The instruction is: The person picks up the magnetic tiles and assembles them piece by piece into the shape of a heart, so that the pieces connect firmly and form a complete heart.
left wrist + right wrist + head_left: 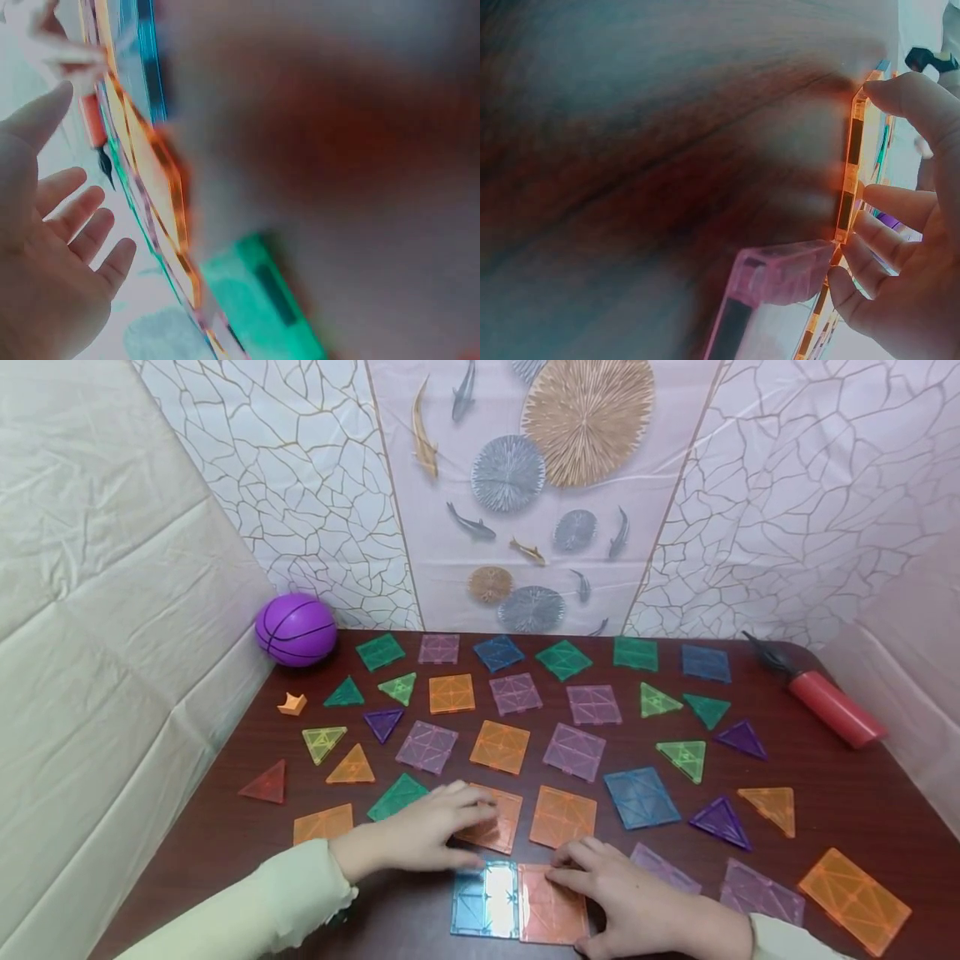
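Note:
Two square magnetic tiles lie edge to edge on the table near me in the head view: a light blue tile (471, 906) on the left and an orange tile (551, 912) on the right. My right hand (637, 893) holds the orange tile by its right side, thumb at the near corner and fingertips on the far part. In the right wrist view, the thumb and index finger touch the orange tile's edge (848, 172). My left hand (427, 827) hovers with loose, spread fingers above the blue tile's far edge and partly covers another orange tile (506, 818). It holds nothing.
Flat square and triangular tiles in several colours, such as a blue square (642, 797) and a green square (397, 795), spread over the dark table (405, 914). At the back are a purple ball (296, 629) and a red cylinder with a black nozzle (836, 706).

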Motion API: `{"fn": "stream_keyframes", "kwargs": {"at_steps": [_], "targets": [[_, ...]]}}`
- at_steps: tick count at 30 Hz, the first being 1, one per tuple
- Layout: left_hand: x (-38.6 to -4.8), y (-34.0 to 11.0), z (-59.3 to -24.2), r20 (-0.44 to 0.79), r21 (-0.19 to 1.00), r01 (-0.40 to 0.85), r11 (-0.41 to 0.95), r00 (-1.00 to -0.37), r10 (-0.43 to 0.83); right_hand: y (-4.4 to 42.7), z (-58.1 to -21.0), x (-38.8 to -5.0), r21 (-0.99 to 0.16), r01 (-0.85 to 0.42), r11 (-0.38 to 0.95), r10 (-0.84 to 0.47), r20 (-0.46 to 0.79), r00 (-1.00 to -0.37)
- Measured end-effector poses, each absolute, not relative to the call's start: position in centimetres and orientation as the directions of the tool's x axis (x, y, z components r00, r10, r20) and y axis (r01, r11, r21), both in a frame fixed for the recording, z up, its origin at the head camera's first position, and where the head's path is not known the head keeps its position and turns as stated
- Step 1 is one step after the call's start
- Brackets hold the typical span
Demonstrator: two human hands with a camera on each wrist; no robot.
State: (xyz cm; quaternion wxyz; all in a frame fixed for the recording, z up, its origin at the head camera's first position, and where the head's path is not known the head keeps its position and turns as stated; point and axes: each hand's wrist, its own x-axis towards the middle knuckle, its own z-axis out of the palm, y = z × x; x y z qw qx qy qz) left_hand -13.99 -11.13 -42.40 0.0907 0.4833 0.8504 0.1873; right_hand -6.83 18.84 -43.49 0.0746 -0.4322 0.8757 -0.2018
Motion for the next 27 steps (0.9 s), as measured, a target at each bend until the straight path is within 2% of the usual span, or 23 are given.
{"fn": "stream_keyframes", "kwargs": {"at_steps": [4,10,15,27], "targets": [[-15.7,-10.9,-42.3,0.001,0.405,0.755,0.516,-0.565,0.825,18.8,-43.5,-6.9,-0.419,-0.719,0.554,-0.782,0.034,-0.622],[-17.0,-10.5,-42.6,-0.071,0.417,0.709,0.568,-0.598,0.798,18.8,-43.7,-6.9,-0.423,-0.715,0.556,-0.781,0.029,-0.624],[-17.4,-10.2,-43.2,-0.109,0.403,0.697,0.593,-0.607,0.788,18.8,-43.8,-6.8,-0.429,-0.709,0.56,-0.777,0.024,-0.629],[-17.0,-10.3,-43.4,-0.097,0.377,0.708,0.597,-0.611,0.786,19.0,-44.0,-6.8,-0.429,-0.715,0.552,-0.777,0.047,-0.628]]}}
